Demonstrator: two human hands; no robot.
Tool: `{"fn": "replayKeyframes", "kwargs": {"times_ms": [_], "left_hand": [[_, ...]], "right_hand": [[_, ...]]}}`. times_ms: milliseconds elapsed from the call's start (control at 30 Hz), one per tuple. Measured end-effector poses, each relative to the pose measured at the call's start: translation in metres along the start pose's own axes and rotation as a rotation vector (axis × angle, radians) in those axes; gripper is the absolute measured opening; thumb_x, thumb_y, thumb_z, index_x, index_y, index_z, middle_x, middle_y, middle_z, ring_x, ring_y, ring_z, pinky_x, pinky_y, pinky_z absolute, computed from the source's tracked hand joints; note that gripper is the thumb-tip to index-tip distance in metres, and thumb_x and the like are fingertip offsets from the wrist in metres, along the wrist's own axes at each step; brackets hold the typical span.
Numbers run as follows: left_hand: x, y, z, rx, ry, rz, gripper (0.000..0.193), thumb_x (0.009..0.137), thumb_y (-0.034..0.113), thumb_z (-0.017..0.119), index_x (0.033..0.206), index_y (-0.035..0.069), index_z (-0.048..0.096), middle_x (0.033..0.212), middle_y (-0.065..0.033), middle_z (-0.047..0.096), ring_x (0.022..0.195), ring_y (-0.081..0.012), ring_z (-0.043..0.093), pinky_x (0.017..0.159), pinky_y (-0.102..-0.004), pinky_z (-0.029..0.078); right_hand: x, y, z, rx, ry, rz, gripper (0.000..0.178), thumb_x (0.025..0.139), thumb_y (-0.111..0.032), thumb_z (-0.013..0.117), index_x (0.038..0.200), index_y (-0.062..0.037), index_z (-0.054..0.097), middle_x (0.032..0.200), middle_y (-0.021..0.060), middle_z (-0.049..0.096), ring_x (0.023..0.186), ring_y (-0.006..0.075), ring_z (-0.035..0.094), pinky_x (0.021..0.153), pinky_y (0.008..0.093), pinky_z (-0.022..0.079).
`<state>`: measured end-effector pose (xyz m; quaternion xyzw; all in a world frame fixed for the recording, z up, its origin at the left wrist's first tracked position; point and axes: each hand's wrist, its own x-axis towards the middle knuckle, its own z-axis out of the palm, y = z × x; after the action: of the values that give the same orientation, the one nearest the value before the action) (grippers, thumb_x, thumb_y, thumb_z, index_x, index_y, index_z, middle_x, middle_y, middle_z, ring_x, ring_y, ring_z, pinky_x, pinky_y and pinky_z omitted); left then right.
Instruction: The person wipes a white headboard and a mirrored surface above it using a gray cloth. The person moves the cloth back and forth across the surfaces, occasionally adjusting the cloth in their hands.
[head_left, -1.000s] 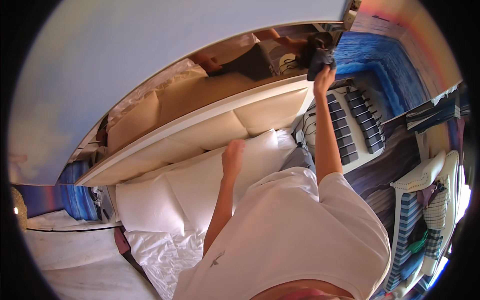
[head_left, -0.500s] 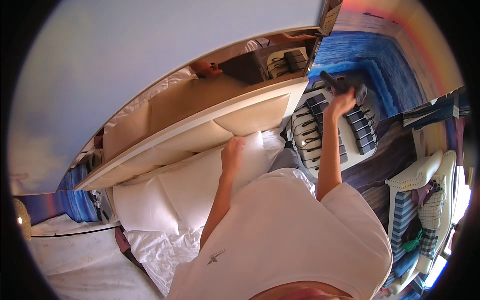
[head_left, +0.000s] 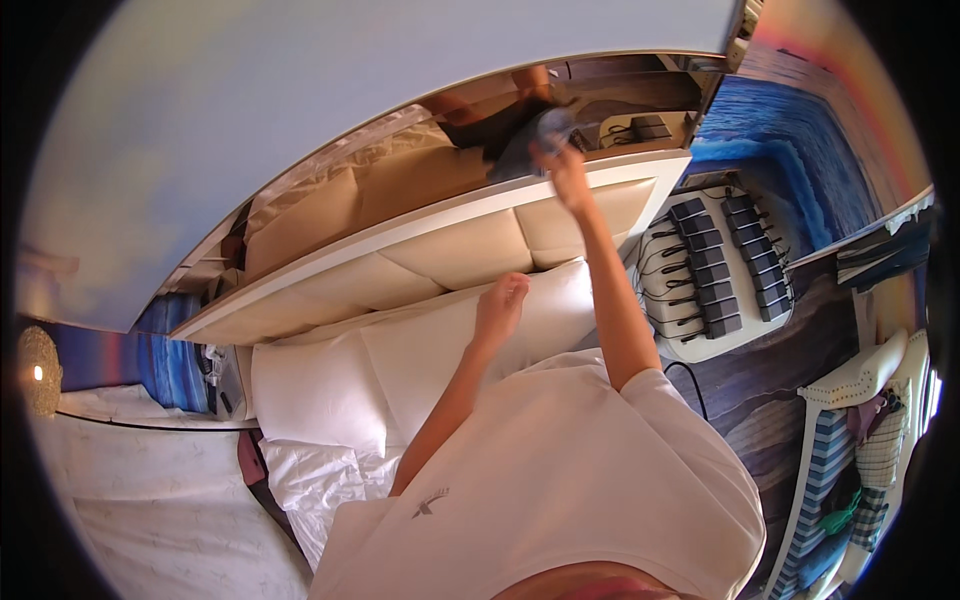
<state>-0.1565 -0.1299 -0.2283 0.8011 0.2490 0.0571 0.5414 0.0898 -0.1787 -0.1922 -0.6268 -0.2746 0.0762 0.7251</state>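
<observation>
My right hand [head_left: 566,170] is raised at the far side, above the headboard and in front of the mirror. Its fingers are closed around a dark grey handheld device [head_left: 553,126] with a rounded end, smeared by motion, so its exact kind cannot be made out. Behind it, the mirror [head_left: 390,190] reflects the pillows and part of an arm. My left hand [head_left: 498,312] hovers over the white pillow [head_left: 455,335], fingers loosely curled in, with nothing visible in them. The tufted beige headboard [head_left: 460,248] with a white frame runs just beyond.
To the right, a white bedside table [head_left: 730,215] carries two rows of small dark boxes [head_left: 712,270] with black cables. A white bench [head_left: 815,440] with folded clothes stands at the lower right. A woven lamp [head_left: 40,370] glows at the far left.
My right hand has swung left with the dark device, from over the bedside table to before the mirror. My left hand has shifted slightly right as the view turned.
</observation>
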Motion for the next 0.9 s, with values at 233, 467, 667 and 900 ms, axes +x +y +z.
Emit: {"fn": "replayKeyframes", "kwargs": {"times_ms": [233, 467, 667, 900], "left_hand": [[-0.027, -0.028, -0.039, 0.048, 0.057, -0.002, 0.03, 0.094, 0.029, 0.047, 0.101, 0.004, 0.061, 0.09, -0.0063, 0.066, 0.08, -0.0143, 0.06, 0.076, -0.0276, 0.046], [-0.023, -0.049, -0.046, 0.067, 0.134, 0.224, 0.033, 0.093, 0.031, 0.047, 0.104, 0.004, 0.062, 0.091, -0.0059, 0.067, 0.08, -0.0142, 0.06, 0.075, -0.0271, 0.046], [-0.013, -0.005, -0.004, -0.142, 0.134, -0.054, 0.032, 0.093, 0.032, 0.047, 0.105, 0.008, 0.063, 0.094, -0.0047, 0.066, 0.082, -0.0117, 0.058, 0.072, -0.0263, 0.043], [0.005, 0.027, 0.043, -0.267, 0.165, -0.05, 0.028, 0.095, 0.026, 0.046, 0.105, 0.003, 0.06, 0.099, -0.0088, 0.066, 0.089, -0.0173, 0.062, 0.081, -0.0293, 0.046]], "right_hand": [[0.016, -0.04, 0.088, 0.324, -0.089, 0.12, 0.036, 0.089, -0.015, 0.059, 0.119, 0.0035, 0.053, 0.101, 0.0095, 0.064, 0.086, 0.0214, 0.065, 0.08, 0.0329, 0.049], [0.009, 0.012, 0.076, 0.717, -0.261, 0.295, 0.024, 0.091, -0.01, 0.055, 0.113, -0.0014, 0.052, 0.105, 0.0083, 0.059, 0.099, 0.0278, 0.061, 0.088, 0.0423, 0.051], [0.03, -0.005, -0.153, 0.996, 0.041, 0.055, 0.018, 0.092, -0.026, 0.057, 0.095, -0.0083, 0.056, 0.107, 0.013, 0.056, 0.112, 0.0342, 0.048, 0.102, 0.0576, 0.036], [0.053, -0.046, -0.167, 0.565, 0.134, -0.017, 0.038, 0.095, -0.039, 0.049, 0.112, -0.0048, 0.052, 0.102, 0.0145, 0.061, 0.104, 0.0255, 0.058, 0.091, 0.0431, 0.045]]}}
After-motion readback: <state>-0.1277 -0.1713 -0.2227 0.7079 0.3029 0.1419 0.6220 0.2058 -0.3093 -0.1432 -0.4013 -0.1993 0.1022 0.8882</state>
